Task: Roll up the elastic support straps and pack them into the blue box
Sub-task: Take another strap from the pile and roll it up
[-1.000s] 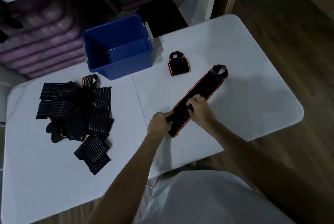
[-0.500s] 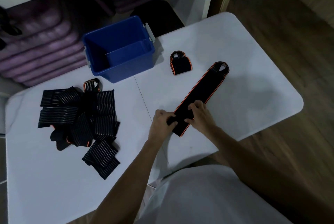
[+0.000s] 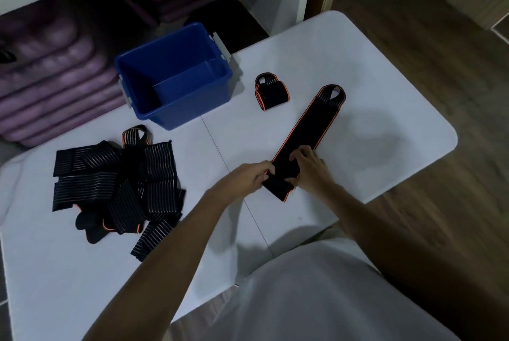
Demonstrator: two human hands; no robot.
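On the strap (image 3: 308, 134), both hands (image 3: 248, 176).

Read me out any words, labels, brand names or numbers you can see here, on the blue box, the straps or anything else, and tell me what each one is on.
None can be read.
Blue box: plain walls, no label showing.
Flat strap under the left hand and right hand: orange edging only, no print.
Rolled strap: no print visible.
Strap pile: pale stripes only, no lettering.
White table: unmarked.
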